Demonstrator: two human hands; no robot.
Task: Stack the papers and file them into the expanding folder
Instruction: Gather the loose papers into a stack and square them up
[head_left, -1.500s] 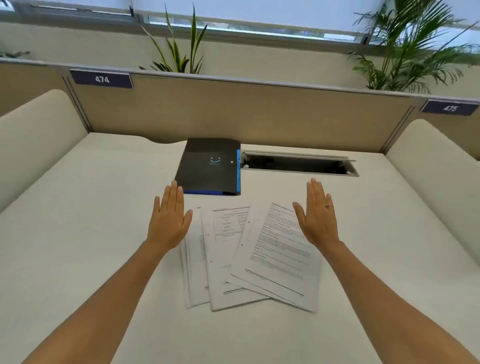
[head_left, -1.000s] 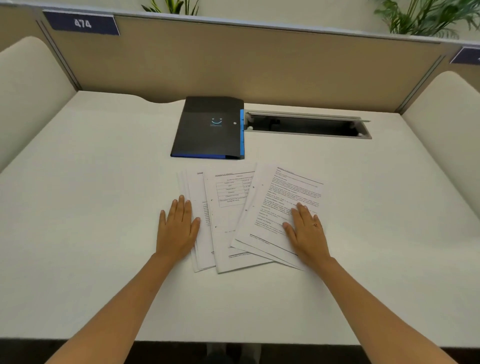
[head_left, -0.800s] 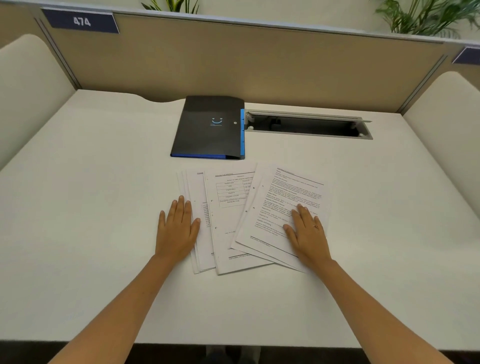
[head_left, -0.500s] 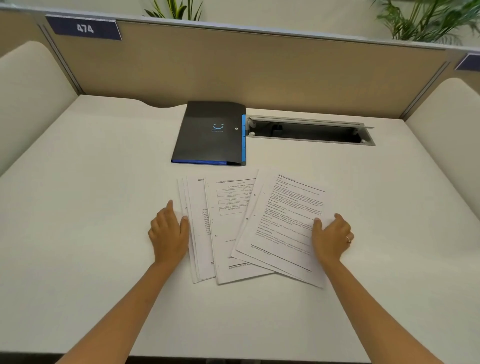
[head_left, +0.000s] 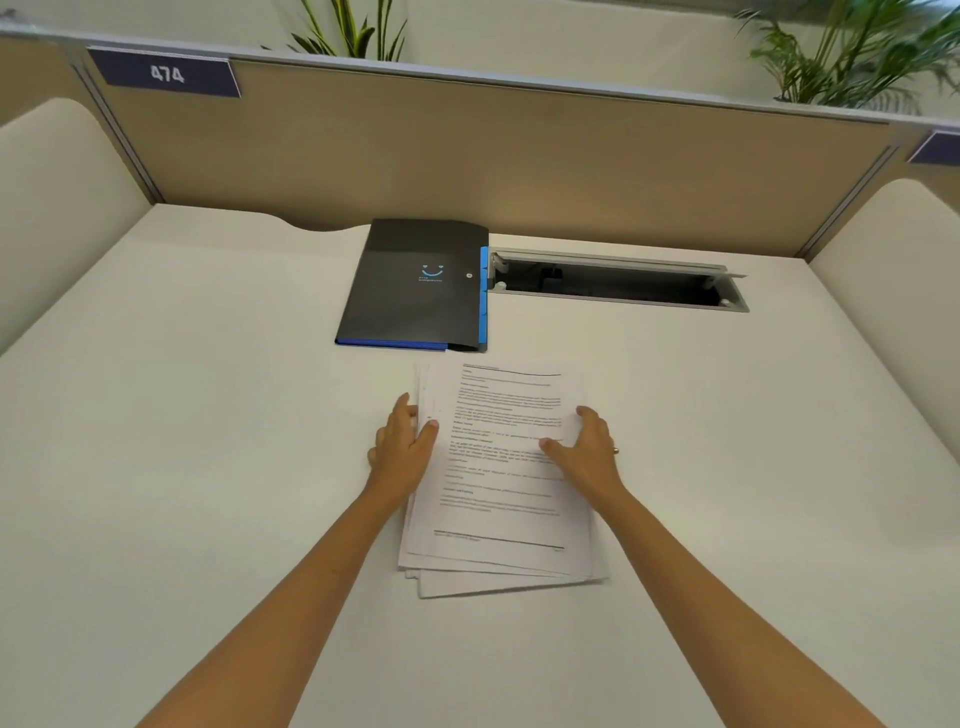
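Observation:
Several printed white papers (head_left: 501, 467) lie in one rough pile on the white desk (head_left: 208, 467), their lower edges still fanned a little. My left hand (head_left: 402, 449) grips the pile's left edge, thumb on top. On the pile's right edge sits my right hand (head_left: 584, 449), thumb on the top sheet, fingers curled around the side. The black expanding folder (head_left: 415, 286) with blue edges lies shut and flat just beyond the pile, not touching it.
An open cable slot (head_left: 618, 283) is sunk into the desk right of the folder. A beige partition (head_left: 519, 166) with a "474" sign (head_left: 166, 74) closes the back. Padded side panels (head_left: 57, 208) stand left and right. Plants rise behind the partition.
Both hands slid inward from the sides and pushed the fanned-out papers together into one pile. The folder has not moved.

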